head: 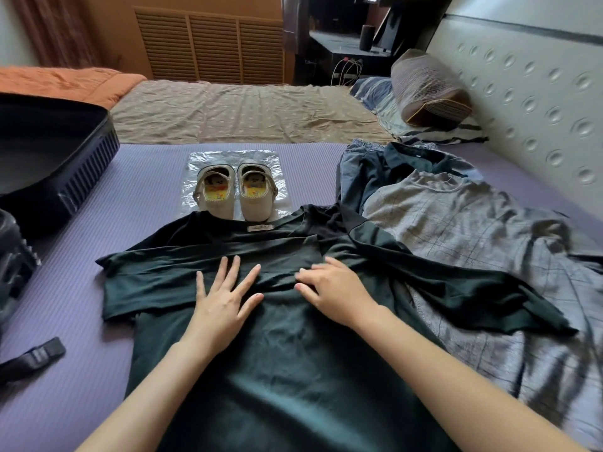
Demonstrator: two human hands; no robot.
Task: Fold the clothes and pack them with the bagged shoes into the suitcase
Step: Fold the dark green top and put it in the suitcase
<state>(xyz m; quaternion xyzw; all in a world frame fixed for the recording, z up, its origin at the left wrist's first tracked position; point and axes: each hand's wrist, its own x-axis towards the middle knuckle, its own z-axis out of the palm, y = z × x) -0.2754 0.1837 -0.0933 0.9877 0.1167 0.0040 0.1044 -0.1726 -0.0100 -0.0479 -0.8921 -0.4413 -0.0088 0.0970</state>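
A dark green T-shirt (280,347) lies flat on the purple mat (98,223), its left sleeve folded across the chest. My left hand (225,298) presses flat on the folded sleeve with fingers spread. My right hand (329,288) rests on the shirt just right of it, fingertips touching the sleeve's edge. Beyond the collar, a pair of grey shoes (235,194) stands on a clear plastic bag (199,161). The open dark suitcase (49,158) sits at the far left.
A pile of clothes (456,223), grey checked and blue denim, lies to the right of the shirt. A black strap (36,357) lies at the left edge. Pillows (427,89) lean by the padded headboard (538,93) at the back right.
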